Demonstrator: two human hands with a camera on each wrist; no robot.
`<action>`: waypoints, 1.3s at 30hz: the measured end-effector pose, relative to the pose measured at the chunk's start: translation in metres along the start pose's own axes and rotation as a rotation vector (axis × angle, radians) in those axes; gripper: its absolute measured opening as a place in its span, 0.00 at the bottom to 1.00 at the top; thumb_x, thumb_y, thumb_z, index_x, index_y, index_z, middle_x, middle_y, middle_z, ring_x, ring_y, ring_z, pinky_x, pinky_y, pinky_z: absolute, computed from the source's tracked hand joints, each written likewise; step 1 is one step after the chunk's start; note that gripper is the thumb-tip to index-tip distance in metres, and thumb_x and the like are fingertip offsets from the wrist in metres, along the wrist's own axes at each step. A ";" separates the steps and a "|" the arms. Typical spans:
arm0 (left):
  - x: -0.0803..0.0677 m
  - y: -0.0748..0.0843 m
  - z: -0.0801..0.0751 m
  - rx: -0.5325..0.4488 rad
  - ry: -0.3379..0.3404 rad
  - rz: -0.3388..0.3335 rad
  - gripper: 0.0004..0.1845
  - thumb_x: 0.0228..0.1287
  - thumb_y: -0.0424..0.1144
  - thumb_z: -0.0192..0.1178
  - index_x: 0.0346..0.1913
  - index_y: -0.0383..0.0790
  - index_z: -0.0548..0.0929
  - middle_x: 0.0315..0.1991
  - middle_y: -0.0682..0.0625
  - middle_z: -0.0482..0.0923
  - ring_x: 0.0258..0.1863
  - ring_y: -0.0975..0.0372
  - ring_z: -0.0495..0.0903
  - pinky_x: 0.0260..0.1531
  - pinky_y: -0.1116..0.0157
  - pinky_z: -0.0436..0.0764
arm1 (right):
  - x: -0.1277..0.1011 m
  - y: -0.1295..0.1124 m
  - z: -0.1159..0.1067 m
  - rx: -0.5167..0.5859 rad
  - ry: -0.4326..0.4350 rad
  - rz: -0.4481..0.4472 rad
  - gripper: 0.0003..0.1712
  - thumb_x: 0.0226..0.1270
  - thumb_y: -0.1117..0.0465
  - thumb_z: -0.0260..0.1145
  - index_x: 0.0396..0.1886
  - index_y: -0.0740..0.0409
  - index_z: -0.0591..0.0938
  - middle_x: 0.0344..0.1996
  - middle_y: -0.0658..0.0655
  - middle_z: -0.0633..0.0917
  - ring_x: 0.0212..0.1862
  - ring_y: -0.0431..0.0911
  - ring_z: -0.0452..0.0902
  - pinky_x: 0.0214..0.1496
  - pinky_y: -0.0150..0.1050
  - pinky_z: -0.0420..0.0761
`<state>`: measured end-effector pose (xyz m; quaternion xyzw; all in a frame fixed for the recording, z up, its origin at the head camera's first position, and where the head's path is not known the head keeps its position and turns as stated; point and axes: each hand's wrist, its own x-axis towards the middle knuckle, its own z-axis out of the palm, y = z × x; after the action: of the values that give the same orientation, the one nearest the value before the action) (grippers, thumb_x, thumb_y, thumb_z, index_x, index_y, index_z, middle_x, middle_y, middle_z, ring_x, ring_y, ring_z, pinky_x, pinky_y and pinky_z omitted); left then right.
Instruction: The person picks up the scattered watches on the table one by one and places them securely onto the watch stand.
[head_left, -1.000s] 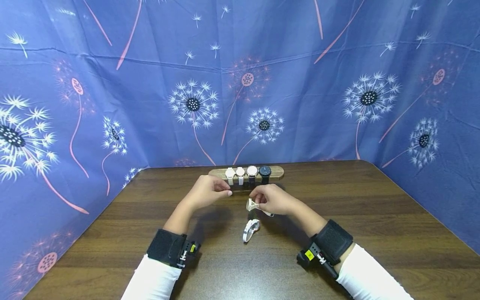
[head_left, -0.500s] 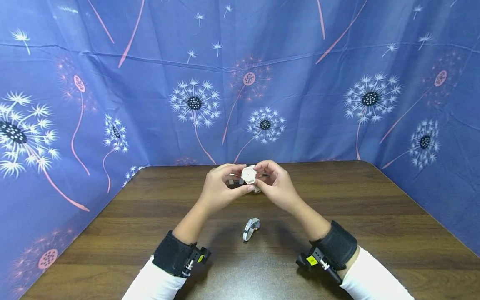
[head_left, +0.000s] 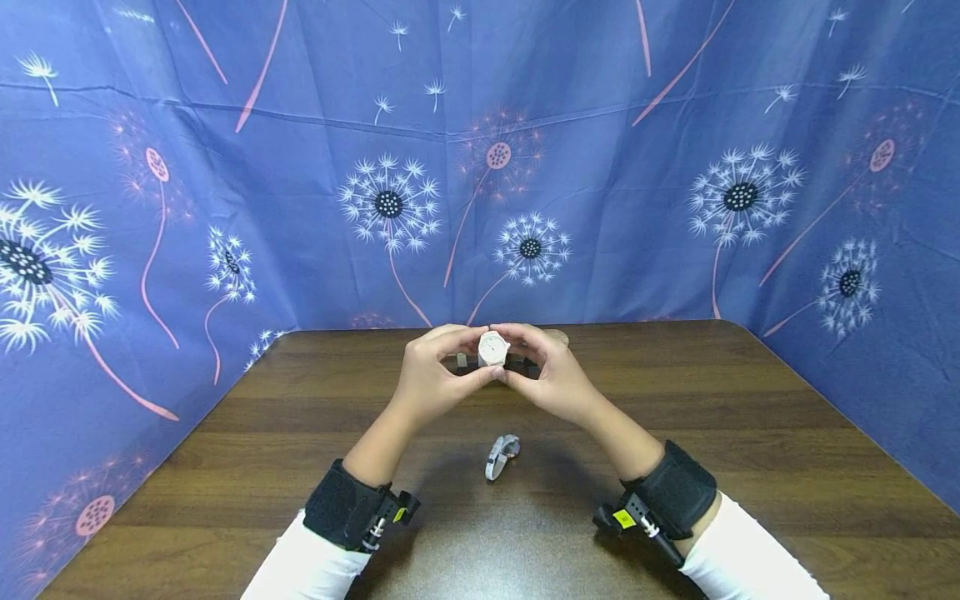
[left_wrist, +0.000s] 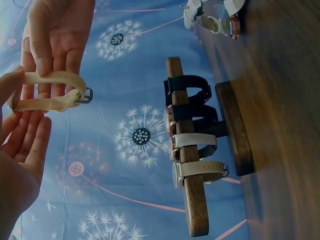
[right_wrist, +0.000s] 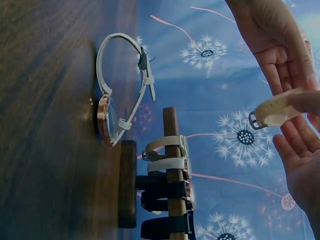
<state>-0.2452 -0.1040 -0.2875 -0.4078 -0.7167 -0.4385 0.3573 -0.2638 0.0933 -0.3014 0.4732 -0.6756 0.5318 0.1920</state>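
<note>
A cream wristwatch (head_left: 492,348) is held up in front of the wooden stand, its dial facing the head camera. My left hand (head_left: 435,372) grips its left side between thumb and fingers, and my right hand (head_left: 553,372) grips the right side the same way. In the left wrist view the watch's cream strap (left_wrist: 56,77) forms a loop closed at a metal buckle. A white-strapped watch (head_left: 502,457) lies on the table below the hands; the right wrist view shows its rose-gold case (right_wrist: 103,120) and buckled strap.
Behind the hands, mostly hidden from the head camera, stands a wooden watch stand (left_wrist: 197,215). Several watches hang on its bar: a cream one (left_wrist: 200,170), a white one (left_wrist: 197,140) and dark ones (left_wrist: 195,111). A blue dandelion-print cloth (head_left: 615,208) hangs behind the table (head_left: 300,458).
The right hand has lifted the cream watch from the table, and the left hand has come in to grip it too. Since half a second ago the dial has turned more upright.
</note>
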 end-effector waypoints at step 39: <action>0.005 0.015 -0.003 -0.108 -0.133 -0.160 0.19 0.51 0.22 0.70 0.47 0.19 0.81 0.45 0.31 0.82 0.39 0.46 0.85 0.42 0.56 0.84 | -0.001 -0.004 -0.015 0.178 -0.066 0.217 0.24 0.63 0.75 0.65 0.58 0.77 0.75 0.58 0.69 0.77 0.55 0.46 0.78 0.56 0.46 0.79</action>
<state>-0.2339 -0.1009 -0.2772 -0.3960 -0.7445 -0.4755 0.2505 -0.2635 0.1069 -0.2945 0.4299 -0.6790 0.5912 0.0682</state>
